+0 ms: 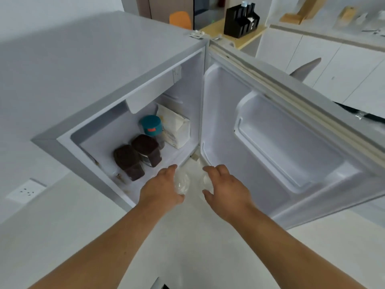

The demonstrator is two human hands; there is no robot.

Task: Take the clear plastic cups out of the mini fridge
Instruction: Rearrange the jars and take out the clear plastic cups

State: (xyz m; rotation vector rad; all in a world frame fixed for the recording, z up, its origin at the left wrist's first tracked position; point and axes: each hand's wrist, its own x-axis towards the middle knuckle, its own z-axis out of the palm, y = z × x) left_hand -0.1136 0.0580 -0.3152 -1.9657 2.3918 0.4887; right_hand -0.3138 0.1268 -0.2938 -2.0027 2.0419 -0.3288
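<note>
No readable text anywhere in the view.

The white carton (175, 127) at the back of the mini fridge (129, 59), at about twelve o'clock from the hands, carries faint print too blurred to make out; the dark jar (147, 150) just at its seven o'clock has a pale label band, also illegible, and the teal lid (151, 125) bears only a plain orange tab.

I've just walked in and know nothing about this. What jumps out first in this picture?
Two bare arms reach toward an open mini fridge, its door swung wide to the right. At the fridge's front edge, the left hand and the right hand each grip a clear plastic cup. Inside stand two dark brown jars, a teal-lidded container and a white carton.
</note>
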